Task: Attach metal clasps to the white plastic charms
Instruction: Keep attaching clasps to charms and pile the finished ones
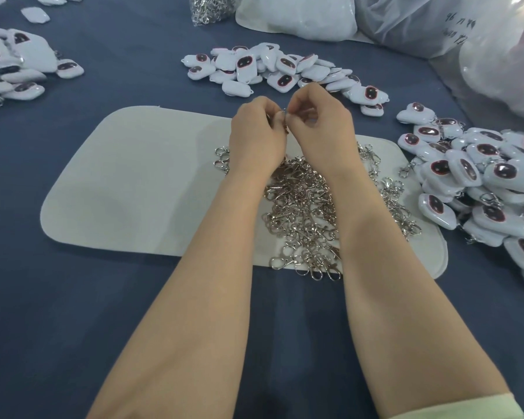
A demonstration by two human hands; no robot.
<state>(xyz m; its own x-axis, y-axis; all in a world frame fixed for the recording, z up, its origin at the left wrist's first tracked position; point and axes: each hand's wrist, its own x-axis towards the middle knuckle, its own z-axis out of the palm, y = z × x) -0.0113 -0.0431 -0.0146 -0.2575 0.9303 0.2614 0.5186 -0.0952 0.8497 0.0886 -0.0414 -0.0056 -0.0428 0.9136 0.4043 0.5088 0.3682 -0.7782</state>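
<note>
I've got a blue cloth (73,297) across the frame, with one white mat (127,182) centre left. There are three heaps of charms (273,68): far left, upper centre and right edge. The left hand (256,137) and right hand (318,128) both pinch one clasp (286,122) above the loose clasps (303,213), which the forearms partly cover. Plastic bags (436,22) sit upper right.

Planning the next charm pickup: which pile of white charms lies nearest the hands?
The middle pile, just beyond the left hand and right hand pinching a clasp; the left pile and right pile lie farther out sideways.
</note>
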